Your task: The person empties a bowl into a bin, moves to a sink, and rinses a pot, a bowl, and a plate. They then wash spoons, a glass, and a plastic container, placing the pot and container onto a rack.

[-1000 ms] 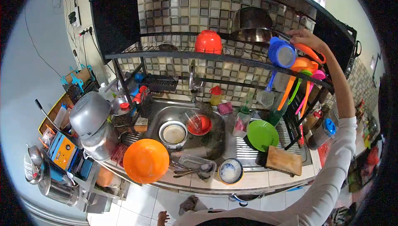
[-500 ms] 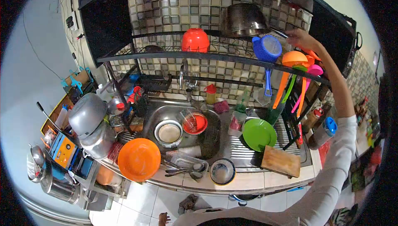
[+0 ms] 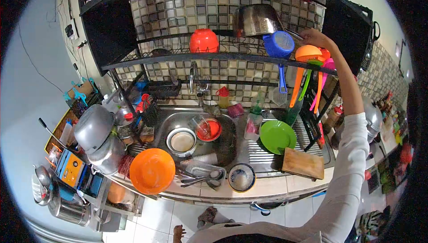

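Your right hand (image 3: 307, 37) has its grip closed around the handle of the dark metal pot (image 3: 257, 22), up at the rack (image 3: 214, 58). The pot looks mouth-down, so what is inside is hidden, and you cannot tell whether it touches the rack. Your left hand (image 3: 179, 232) is low in the view, well apart from the sink, its grip loosely open.

Along the rack, an upturned red bowl (image 3: 204, 41) sits to the left of the pot, and the blue strainer (image 3: 279, 44) is just in front of it, near the hanging orange ladle (image 3: 308, 54).

Below, the sink (image 3: 228, 147) holds a pale bowl (image 3: 182, 141) with a cream-coloured inside, and beside it a small red bowl (image 3: 214, 129) with a clear glass (image 3: 200, 127) tilted in it. At the front edge, a clear tray (image 3: 196, 170) carries spoons (image 3: 214, 176). On the tabletop (image 3: 263, 188), the wide orange basin (image 3: 152, 171) shows whitish smears inside, and the blue-rimmed bowl (image 3: 241, 177) has something whitish in it. Behind the sink stands a red-capped bottle (image 3: 223, 98) with yellowish contents; a clear container (image 3: 253, 127) beside the green plate (image 3: 277, 137) holds something pink.
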Demonstrator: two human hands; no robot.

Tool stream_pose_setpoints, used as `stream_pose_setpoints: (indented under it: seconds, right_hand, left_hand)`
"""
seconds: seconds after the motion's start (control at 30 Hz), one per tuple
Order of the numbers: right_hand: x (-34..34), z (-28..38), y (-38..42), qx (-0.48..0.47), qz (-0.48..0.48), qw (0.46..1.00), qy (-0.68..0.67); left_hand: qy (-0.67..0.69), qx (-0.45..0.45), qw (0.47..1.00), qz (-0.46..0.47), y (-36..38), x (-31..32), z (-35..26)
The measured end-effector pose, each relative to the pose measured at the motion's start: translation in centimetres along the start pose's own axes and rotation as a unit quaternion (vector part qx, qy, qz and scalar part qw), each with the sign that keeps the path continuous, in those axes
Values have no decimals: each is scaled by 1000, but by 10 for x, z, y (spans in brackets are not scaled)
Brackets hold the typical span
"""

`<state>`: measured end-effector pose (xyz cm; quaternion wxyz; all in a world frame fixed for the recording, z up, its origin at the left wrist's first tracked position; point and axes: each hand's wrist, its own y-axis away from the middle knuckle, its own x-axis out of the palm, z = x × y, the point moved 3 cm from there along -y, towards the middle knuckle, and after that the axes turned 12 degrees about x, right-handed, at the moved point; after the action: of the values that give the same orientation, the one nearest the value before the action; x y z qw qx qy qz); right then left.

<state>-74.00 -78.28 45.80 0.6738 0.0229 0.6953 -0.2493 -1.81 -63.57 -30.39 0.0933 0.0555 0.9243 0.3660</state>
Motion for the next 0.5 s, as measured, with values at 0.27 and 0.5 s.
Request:
stream_pose_setpoints:
  seconds: [0.27,0.5]
  right_hand:
    - [-4,-16,4,-48,-30,981,-188]
    - [-47,11,47,-47,-262,914,-307]
  left_hand:
    - [-45,-15,999,-27,9,-13,-12]
    - [-111,76,988,81,-9,-29,-44]
